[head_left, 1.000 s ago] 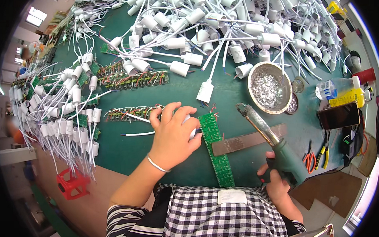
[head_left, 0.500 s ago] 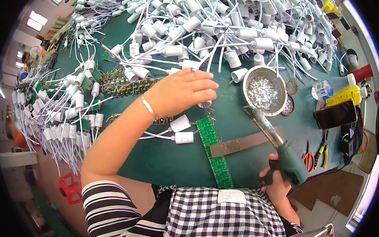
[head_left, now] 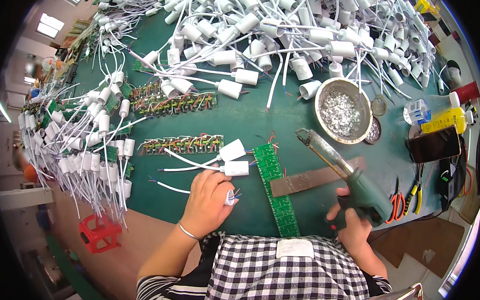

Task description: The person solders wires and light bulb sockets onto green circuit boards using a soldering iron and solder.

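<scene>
Left of the green board [head_left: 282, 207], the left hand [head_left: 208, 200] grips a white socket [head_left: 229, 198], wires [head_left: 238, 195] toward the board's long side; the right hand [head_left: 354, 228], opposite, clasps a soldering gun [head_left: 366, 195].

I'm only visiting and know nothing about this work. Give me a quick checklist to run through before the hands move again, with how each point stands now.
1. Left hand has a white socket in its grip: ok.
2. Right hand holds the soldering tool by its green handle: ok.
3. Tool's tip apart from the left hand: ok.
4. Brown bar lying across the green circuit board: ok.
5. Held socket's wires touching the board: not ok, they stop short to its left.
6. Tip hot: cannot tell, heat doesn't show.
</scene>
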Tool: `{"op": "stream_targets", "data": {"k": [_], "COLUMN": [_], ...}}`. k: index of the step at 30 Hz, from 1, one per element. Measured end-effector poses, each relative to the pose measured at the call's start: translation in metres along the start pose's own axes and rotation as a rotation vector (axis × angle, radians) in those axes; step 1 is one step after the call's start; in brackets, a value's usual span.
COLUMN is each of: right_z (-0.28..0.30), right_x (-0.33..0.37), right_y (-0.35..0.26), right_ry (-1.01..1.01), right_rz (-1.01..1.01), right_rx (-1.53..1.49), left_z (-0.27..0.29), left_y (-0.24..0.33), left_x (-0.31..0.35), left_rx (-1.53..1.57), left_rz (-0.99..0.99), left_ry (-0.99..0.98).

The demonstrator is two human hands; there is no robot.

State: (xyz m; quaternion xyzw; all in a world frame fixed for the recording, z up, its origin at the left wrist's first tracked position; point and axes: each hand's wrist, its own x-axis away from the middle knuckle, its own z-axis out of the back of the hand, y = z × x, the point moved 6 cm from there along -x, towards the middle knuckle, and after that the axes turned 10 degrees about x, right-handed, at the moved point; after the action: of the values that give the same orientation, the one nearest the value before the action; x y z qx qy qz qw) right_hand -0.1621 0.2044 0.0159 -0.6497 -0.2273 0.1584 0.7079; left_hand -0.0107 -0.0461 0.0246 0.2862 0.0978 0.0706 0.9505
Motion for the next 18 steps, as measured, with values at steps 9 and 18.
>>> {"op": "stream_targets", "data": {"k": [9, 18], "right_z": [0.012, 0.014], "right_x": [0.004, 0.011], "right_y": [0.003, 0.008], "right_ry": [0.113, -0.034], "right_rz": [0.010, 0.073], "right_rx": [-0.070, 0.058], "left_z": [0.016, -0.004], "left_y": [0.013, 0.022], "left_x": [-0.057, -0.029], "left_rx": [0.019, 0.125], "left_rz": [-0.141, -0.120], "left_ry": [0.171, 0.258]}}
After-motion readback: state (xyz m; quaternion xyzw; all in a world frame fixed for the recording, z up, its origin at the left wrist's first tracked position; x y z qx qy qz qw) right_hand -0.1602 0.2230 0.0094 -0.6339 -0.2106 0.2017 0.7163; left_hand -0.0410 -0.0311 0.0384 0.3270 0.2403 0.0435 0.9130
